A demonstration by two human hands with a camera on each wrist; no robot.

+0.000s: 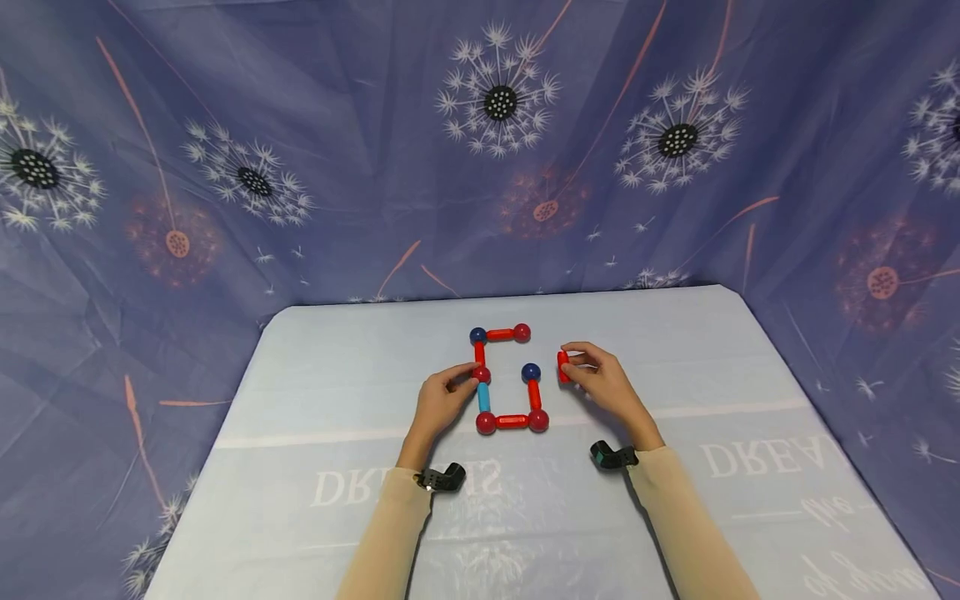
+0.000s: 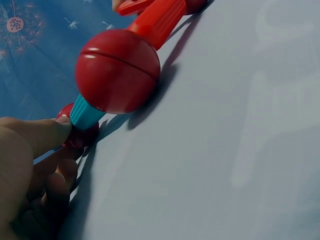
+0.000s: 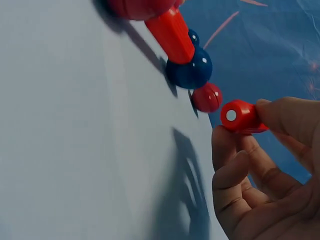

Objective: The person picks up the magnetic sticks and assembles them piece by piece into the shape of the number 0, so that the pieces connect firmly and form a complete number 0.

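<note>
On the white table lies a figure of magnetic rods and balls. My left hand (image 1: 441, 402) pinches the red ball (image 1: 482, 375) midway up its left side, the thumb at the end of the light blue rod (image 2: 85, 114). Off the figure's right side, my right hand (image 1: 604, 382) holds a loose red magnetic rod (image 3: 241, 117) between thumb and fingers, its round silver end showing in the right wrist view. The nearest ball to that rod is a dark blue ball (image 1: 531, 372), atop a short red rod (image 1: 534, 395) rising from the lower right red ball (image 1: 538, 421).
Another dark blue ball (image 1: 477, 335) forms the upper left corner, joined by a red rod (image 1: 499, 335) to a red ball (image 1: 522, 332). A red ball (image 1: 486, 423) marks the lower left corner. Behind the table (image 1: 315, 358) hangs a purple-blue dandelion-print cloth (image 1: 360, 167).
</note>
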